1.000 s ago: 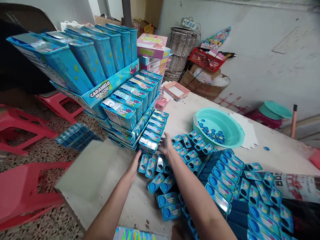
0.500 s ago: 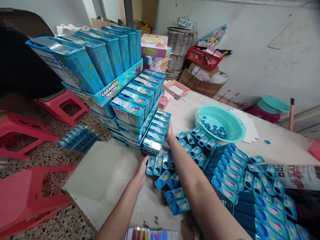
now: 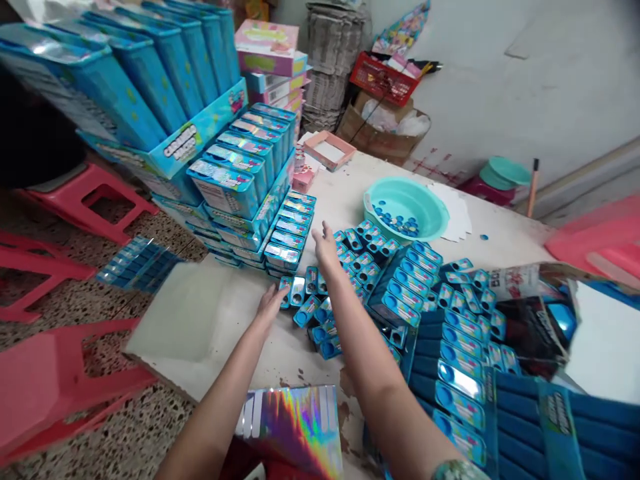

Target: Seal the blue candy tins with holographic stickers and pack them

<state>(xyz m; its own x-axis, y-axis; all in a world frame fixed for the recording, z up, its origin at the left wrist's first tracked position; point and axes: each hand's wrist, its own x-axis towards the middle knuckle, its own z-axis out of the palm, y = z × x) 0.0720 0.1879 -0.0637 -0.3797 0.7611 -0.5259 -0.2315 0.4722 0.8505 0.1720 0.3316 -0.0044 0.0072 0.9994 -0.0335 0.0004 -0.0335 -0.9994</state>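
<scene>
Palms open, neither hand grasps anything: the left hand [image 3: 270,305] rests flat against a row of small blue candy tins [image 3: 300,291] on the surface [image 3: 350,193], and the right hand [image 3: 325,248] hovers spread beside the lowest filled display tray [image 3: 289,240]. Several stacked trays [image 3: 235,173] look full, I judge, while many loose tins [image 3: 325,333] lie unsorted. Beyond are a teal basin [image 3: 427,200] of blue caps [image 3: 395,223] and red stools [image 3: 80,200] on the terrazzo floor [image 3: 130,440].
</scene>
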